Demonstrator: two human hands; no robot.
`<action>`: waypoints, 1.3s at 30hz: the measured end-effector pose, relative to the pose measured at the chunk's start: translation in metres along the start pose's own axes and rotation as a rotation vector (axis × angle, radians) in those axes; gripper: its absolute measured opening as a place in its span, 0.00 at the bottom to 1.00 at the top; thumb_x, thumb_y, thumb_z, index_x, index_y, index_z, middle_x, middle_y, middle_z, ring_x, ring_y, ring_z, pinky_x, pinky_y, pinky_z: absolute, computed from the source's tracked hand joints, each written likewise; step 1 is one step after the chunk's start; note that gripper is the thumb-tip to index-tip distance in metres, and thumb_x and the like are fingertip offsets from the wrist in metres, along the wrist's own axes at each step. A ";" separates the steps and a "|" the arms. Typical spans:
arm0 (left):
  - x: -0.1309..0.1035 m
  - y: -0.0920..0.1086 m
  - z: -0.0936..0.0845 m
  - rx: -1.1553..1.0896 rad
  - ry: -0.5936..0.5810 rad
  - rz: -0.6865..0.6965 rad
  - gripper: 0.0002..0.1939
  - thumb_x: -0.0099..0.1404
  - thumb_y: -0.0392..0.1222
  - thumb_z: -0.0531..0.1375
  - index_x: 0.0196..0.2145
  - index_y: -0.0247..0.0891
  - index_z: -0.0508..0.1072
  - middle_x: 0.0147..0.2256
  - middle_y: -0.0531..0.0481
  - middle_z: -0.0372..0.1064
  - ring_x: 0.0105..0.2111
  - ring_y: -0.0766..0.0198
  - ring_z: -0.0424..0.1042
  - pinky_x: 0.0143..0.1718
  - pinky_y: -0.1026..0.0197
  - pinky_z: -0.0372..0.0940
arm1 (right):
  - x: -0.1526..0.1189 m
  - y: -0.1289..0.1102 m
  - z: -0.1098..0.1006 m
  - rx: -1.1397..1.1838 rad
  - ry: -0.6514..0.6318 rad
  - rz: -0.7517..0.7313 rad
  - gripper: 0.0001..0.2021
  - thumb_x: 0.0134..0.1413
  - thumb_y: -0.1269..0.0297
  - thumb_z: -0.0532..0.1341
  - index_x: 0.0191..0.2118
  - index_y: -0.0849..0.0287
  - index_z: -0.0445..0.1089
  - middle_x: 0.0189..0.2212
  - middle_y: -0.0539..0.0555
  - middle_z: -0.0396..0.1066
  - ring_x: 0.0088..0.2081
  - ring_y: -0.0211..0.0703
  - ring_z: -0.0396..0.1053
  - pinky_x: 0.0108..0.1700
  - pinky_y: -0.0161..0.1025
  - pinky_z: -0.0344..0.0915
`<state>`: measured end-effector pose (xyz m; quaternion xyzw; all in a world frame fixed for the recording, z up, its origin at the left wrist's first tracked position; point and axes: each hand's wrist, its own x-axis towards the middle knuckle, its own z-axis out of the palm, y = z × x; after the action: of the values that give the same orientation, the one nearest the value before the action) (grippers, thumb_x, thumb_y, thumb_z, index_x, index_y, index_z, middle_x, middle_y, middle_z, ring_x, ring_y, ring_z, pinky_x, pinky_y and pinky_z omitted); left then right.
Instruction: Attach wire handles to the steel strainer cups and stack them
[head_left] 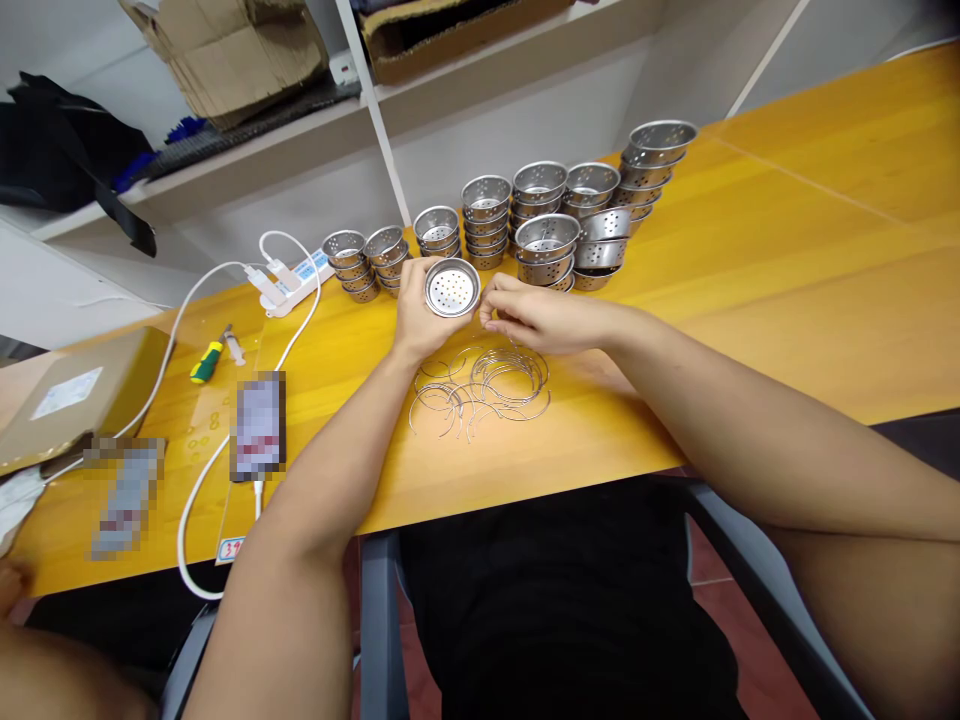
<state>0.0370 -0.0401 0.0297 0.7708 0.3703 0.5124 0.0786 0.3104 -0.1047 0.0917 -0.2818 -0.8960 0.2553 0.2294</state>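
A small perforated metal basket (452,288) is in my left hand (417,318), held just above the table with its open top toward me. Holes show across its bottom. At the basket's right rim, my right hand (529,315) is closed, fingertips pinched together; what they hold, if anything, is too small to make out. Below both hands lies a loose pile of thin curved metal wires (514,378). Behind them, similar baskets stand in several stacks (486,222); a nearer stack (546,240) is close behind my right hand.
A power strip (296,285) with white cables lies at the left. Nearer are a phone (259,425), a green-and-yellow-handled screwdriver (208,362) and a cardboard box (82,390). Another person's arm (52,670) shows at lower left. A shelf (525,70) runs behind the table.
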 end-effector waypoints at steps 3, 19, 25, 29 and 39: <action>-0.002 -0.004 0.003 -0.007 0.009 -0.008 0.45 0.56 0.69 0.87 0.60 0.49 0.76 0.58 0.44 0.78 0.62 0.44 0.80 0.70 0.39 0.76 | 0.001 -0.003 -0.003 0.030 0.005 -0.005 0.08 0.82 0.55 0.58 0.48 0.50 0.69 0.52 0.61 0.72 0.49 0.56 0.73 0.61 0.57 0.77; -0.002 -0.005 0.005 -0.150 0.006 -0.065 0.48 0.56 0.76 0.85 0.62 0.48 0.78 0.58 0.42 0.82 0.61 0.46 0.85 0.69 0.40 0.79 | 0.007 0.002 0.009 0.370 0.312 0.054 0.17 0.79 0.42 0.69 0.52 0.49 0.70 0.40 0.52 0.77 0.38 0.47 0.73 0.43 0.48 0.72; -0.003 -0.003 0.007 -0.235 -0.052 -0.143 0.49 0.55 0.79 0.84 0.61 0.46 0.79 0.57 0.42 0.85 0.58 0.48 0.87 0.66 0.42 0.82 | 0.009 -0.003 0.006 0.372 0.468 0.123 0.22 0.74 0.35 0.71 0.50 0.50 0.79 0.36 0.52 0.79 0.32 0.46 0.72 0.36 0.48 0.74; -0.005 -0.002 0.009 -0.244 -0.063 -0.147 0.49 0.55 0.81 0.84 0.60 0.46 0.80 0.56 0.43 0.85 0.57 0.48 0.87 0.65 0.41 0.83 | 0.010 -0.001 0.006 0.366 0.543 0.143 0.20 0.73 0.38 0.73 0.51 0.49 0.79 0.36 0.52 0.79 0.31 0.45 0.72 0.36 0.47 0.75; -0.003 0.002 0.006 -0.142 -0.031 -0.008 0.45 0.58 0.80 0.83 0.59 0.48 0.79 0.59 0.43 0.80 0.64 0.43 0.83 0.74 0.35 0.77 | 0.011 -0.002 0.007 0.327 0.582 0.137 0.22 0.72 0.35 0.72 0.48 0.48 0.74 0.35 0.52 0.75 0.36 0.50 0.73 0.41 0.50 0.73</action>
<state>0.0427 -0.0413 0.0255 0.7696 0.3346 0.5253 0.1407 0.2976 -0.1014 0.0904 -0.3619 -0.7191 0.3192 0.5001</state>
